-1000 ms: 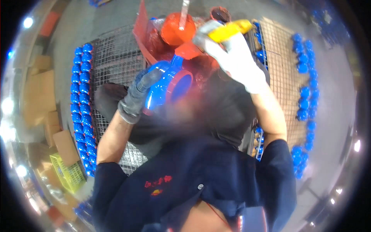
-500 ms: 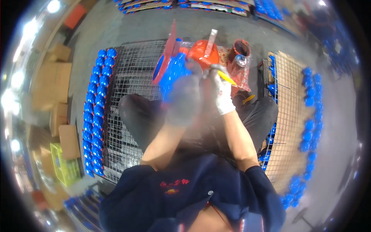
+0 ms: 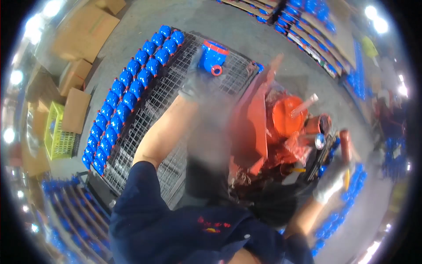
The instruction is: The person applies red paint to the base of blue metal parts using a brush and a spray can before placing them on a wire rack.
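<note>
A blue valve-like casting [image 3: 214, 58] with red-orange flanged openings sits at the far end of the wire mesh. My left hand [image 3: 192, 86], in a grey glove, reaches to its left side with fingers closed against it; a blurred patch hides part of the wrist area. At the right, my right hand [image 3: 330, 182], in a white glove, is closed around a yellow-handled tool [image 3: 347, 179]. A red cylindrical piece [image 3: 346, 145] stands up from the same hand; I cannot tell whether it belongs to the tool.
An orange-red paint bucket [image 3: 288, 115], a red-stained sheet [image 3: 250, 127] and a silver can [image 3: 319, 141] stand between my hands. Blue castings [image 3: 127, 90] line the left of the mesh [image 3: 167, 88]. Cartons [image 3: 77, 110] and a yellow-green crate [image 3: 59, 132] lie further left.
The view has turned. The blue casting and my left hand have moved from beside the paint bucket to the far end of the mesh. My right hand has swung away to the right.
</note>
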### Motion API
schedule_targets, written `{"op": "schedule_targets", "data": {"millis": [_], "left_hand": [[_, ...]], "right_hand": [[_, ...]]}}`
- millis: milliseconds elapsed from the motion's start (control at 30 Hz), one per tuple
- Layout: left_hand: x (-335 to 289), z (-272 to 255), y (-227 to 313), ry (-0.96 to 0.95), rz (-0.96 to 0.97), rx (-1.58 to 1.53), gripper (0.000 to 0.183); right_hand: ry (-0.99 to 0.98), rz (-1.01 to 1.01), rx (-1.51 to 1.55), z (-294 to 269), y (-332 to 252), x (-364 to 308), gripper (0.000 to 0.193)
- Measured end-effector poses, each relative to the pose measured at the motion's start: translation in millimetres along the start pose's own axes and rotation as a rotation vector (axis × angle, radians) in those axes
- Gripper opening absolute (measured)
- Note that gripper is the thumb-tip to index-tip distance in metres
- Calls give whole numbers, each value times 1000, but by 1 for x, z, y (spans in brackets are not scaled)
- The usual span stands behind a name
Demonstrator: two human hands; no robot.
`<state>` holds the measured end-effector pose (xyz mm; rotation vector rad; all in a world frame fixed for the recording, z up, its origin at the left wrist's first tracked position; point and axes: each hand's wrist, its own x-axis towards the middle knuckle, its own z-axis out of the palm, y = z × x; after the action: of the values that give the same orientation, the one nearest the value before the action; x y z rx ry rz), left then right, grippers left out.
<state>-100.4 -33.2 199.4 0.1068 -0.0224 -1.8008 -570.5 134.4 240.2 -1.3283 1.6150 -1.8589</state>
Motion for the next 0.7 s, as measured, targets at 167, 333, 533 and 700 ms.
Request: {"op": "schedule_targets", "data": {"millis": [167, 333, 533, 700], "left_hand": [[113, -118, 90, 368, 235, 554, 51], [210, -183, 173, 844, 361, 1605, 89], [322, -184, 258, 1117, 325, 2397, 95], [380, -197, 310, 1374, 161, 2526, 89]], "right_hand": [[142, 54, -415, 8, 2, -6, 43], [207, 59, -734, 38, 38, 2, 38], [223, 39, -992, 72, 55, 30, 32], [229, 16, -1123, 89, 56, 43, 27]]}}
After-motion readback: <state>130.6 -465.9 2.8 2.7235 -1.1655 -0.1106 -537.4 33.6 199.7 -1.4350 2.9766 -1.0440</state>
